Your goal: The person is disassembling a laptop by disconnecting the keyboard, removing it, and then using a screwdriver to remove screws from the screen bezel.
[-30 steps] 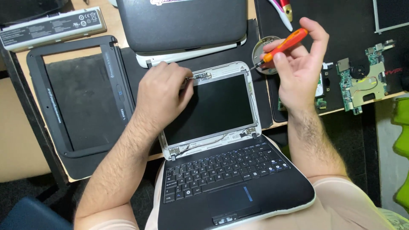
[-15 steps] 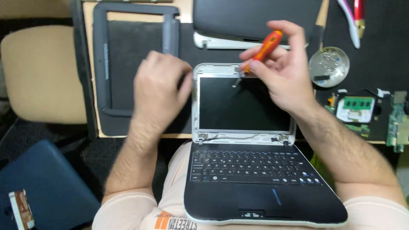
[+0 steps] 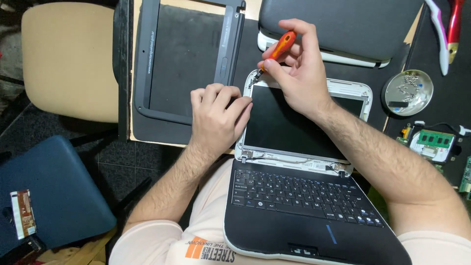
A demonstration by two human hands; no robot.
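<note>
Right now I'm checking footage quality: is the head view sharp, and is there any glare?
Head view: evenly lit and mostly sharp; the right hand, screwdriver and keyboard show crisp detail; mild glare on the metal dish; the dark screen shows hardly any reflection.

The right hand (image 3: 299,73) sets an orange screwdriver (image 3: 277,49) at the laptop (image 3: 294,196) screen's top-left corner, left hand (image 3: 218,115) steadying its edge.
</note>
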